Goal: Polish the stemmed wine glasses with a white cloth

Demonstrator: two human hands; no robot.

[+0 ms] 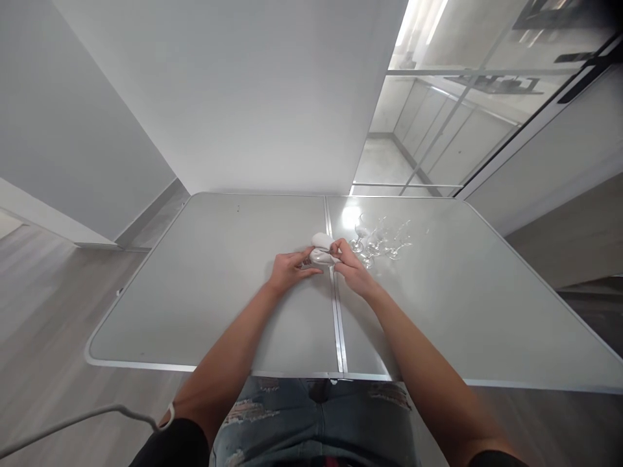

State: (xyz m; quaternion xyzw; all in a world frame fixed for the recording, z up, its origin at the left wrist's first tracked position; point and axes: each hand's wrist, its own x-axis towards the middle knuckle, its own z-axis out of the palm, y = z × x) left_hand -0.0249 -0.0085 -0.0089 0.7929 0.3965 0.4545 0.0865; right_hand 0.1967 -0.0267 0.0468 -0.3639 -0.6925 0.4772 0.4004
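Over the seam of the folding table, both my hands meet around a bunched white cloth (321,242). My left hand (288,271) is closed at the cloth's left side, with a small clear glass (306,261) showing between thumb and fingers. Most of that glass is hidden by the cloth and fingers. On the other side my right hand (351,267) pinches the cloth, fingers bent into its folds. Just beyond the right hand stand several clear stemmed glasses (374,246), close together and hard to tell apart against the pale surface.
The pale grey table (233,285) has a metal rim and a metal centre seam (337,318). A white wall (253,117) rises at its far edge. Glass-paned doors (438,130) stand at the back right. A white cable (97,413) runs by my left arm.
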